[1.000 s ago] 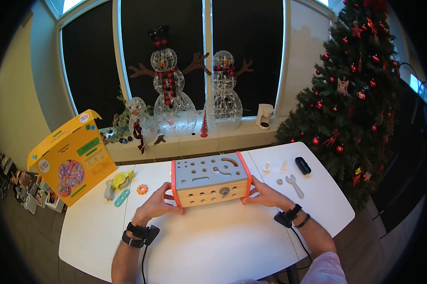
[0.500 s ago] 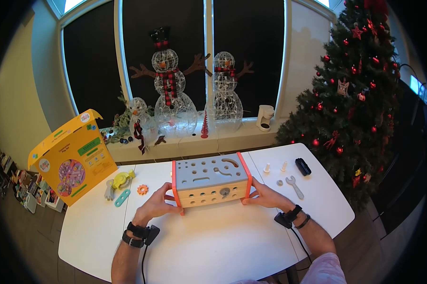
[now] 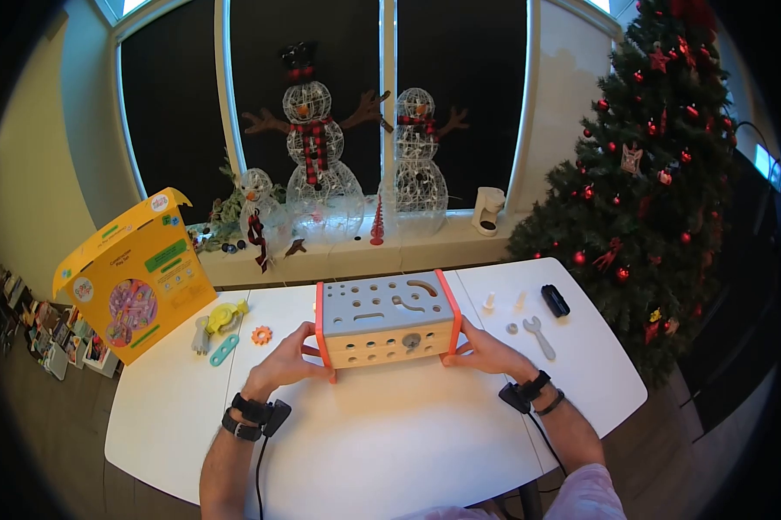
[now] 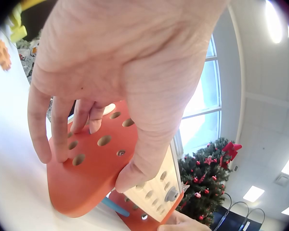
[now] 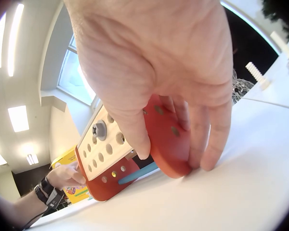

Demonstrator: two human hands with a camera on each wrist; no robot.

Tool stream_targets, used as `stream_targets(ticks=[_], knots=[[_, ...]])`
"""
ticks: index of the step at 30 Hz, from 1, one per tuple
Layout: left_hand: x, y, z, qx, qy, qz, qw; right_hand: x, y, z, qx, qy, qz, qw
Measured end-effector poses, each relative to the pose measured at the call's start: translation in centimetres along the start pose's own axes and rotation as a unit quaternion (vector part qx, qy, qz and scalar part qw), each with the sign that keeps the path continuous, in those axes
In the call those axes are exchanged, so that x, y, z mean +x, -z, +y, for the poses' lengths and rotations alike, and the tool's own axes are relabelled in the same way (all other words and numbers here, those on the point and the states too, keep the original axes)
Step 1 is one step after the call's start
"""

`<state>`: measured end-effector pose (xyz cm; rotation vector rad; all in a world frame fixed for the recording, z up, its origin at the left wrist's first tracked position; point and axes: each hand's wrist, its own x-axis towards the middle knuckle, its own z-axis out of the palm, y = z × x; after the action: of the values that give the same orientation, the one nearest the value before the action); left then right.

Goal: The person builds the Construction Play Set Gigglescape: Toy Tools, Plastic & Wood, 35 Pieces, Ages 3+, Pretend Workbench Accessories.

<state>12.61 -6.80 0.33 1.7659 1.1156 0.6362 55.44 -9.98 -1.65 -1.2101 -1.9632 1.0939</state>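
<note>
A toy workbench (image 3: 386, 321) with a grey top full of holes and slots, a wooden front and red end panels stands on the white table (image 3: 390, 442). My left hand (image 3: 286, 360) grips its left end, fingers against the red panel (image 4: 101, 159) and thumb at the front edge. At the opposite end my right hand (image 3: 492, 351) holds the other red panel (image 5: 168, 139) the same way. A grey bolt head (image 3: 412, 341) sits in one of the front holes. Below the wooden front, a blue bar (image 5: 139, 173) shows between the panels.
Left on the table are a yellow toy piece (image 3: 226, 315), a grey tool (image 3: 201, 336), a teal strip with holes (image 3: 224, 349) and an orange gear (image 3: 261, 335). Behind them stands a yellow box (image 3: 135, 277). On the right lie a grey wrench (image 3: 540, 338), nut (image 3: 512, 328) and black object (image 3: 555, 301).
The head view has shifted slightly. Both hands keep their hold on the ends of the toy workbench, which stays in place on the table.
</note>
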Motion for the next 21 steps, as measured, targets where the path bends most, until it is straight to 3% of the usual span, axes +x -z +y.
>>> stream_targets(ticks=[5, 21], knots=[[0.4, -0.1, -0.9, -0.006, -0.042, 0.011, 0.999, 0.4, -0.1, 1.1, -0.003, 0.006, 0.004, 1.000], [0.5, 0.2, -0.8, 0.007, -0.031, 0.004, 0.999, 0.0, 0.0, 1.3, 0.010, 0.024, 0.011, 1.000]])
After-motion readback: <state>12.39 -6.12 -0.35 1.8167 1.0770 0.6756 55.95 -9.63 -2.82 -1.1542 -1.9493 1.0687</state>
